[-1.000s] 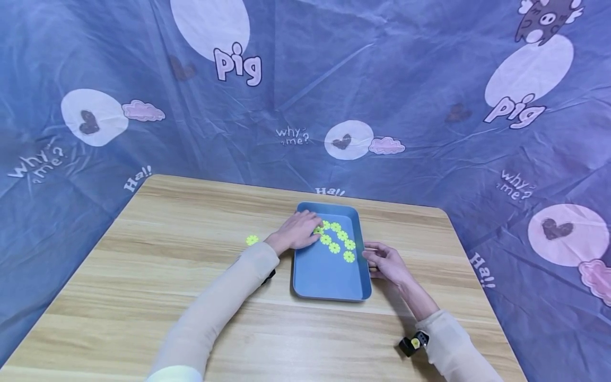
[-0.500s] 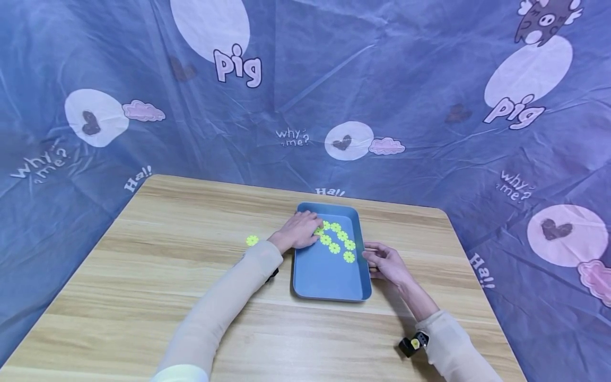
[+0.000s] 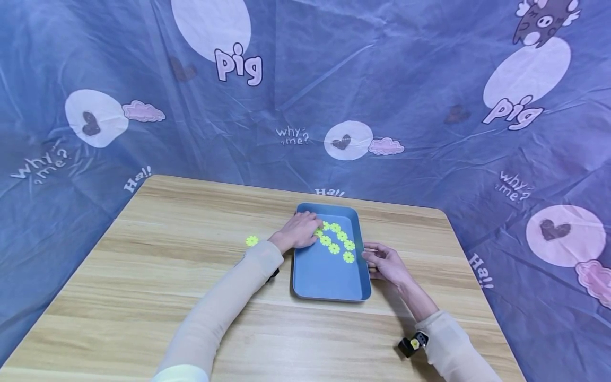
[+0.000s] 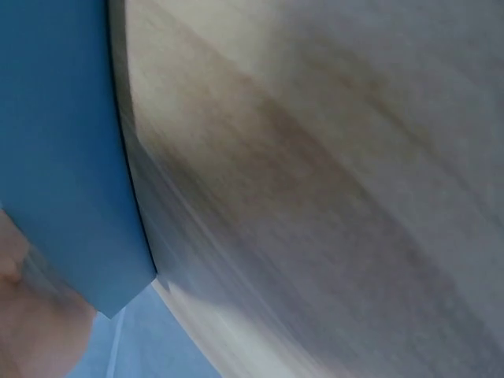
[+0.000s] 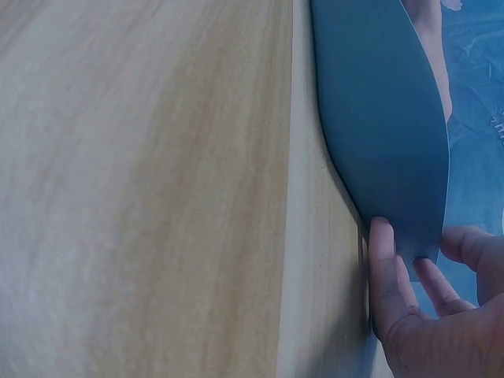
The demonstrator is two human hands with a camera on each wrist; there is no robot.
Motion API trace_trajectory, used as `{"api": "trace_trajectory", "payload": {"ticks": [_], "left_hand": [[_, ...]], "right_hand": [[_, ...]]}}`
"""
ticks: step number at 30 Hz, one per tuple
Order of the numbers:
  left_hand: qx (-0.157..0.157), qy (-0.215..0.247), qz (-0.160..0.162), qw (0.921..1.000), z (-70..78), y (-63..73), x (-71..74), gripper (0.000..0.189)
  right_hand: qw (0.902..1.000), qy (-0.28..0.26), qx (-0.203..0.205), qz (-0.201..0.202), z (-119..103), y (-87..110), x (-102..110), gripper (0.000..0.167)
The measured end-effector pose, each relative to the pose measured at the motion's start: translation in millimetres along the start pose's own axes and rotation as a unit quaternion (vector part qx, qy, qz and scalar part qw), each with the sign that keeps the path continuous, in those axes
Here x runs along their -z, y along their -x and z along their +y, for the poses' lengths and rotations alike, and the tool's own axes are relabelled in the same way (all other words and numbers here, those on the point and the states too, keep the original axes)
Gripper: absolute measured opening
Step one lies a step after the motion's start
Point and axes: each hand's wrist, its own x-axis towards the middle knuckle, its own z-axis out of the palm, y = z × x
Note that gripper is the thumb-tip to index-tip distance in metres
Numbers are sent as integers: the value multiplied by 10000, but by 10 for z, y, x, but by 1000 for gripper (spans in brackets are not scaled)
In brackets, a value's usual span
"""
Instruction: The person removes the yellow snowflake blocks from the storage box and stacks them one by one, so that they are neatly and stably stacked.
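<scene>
A blue rectangular tray (image 3: 329, 276) stands on the table, with several flat yellow flower-shaped pieces (image 3: 335, 227) in a curved line on its floor. My left hand (image 3: 298, 231) reaches over the tray's left rim. Its bent fingers and thumb are around a yellow flower-shaped piece at the left end of the line, partly hidden by them. In the left wrist view, part of that hand (image 4: 39, 327) shows beyond the tray's outer wall (image 4: 63, 142). My right hand (image 3: 387, 263) holds the tray's right side, thumb at the rim and fingertips (image 5: 381, 228) against the outer wall.
Left of the tray, a single yellow flower-shaped piece (image 3: 252, 241) lies on the wooden table (image 3: 157, 254). A blue printed cloth (image 3: 305, 90) hangs behind the table. A black wrist camera (image 3: 411, 344) is strapped at the right cuff.
The left forearm has shifted slightly to the right since the first frame. Both hands, the tray and the yellow flower-shaped pieces otherwise look the same.
</scene>
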Motion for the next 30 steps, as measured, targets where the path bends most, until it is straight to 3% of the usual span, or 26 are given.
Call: {"api": "trace_trajectory", "payload": {"ticks": [19,30], "left_hand": [[37,311,-209,9993,-35,-13,37,37],[147,676,-100,9976,-34,-14,64,35]], "right_hand": [[10000,75,-8,23,-3,-1,-12,57],[9999,101,7,32,-8,-1,-11,57]]}}
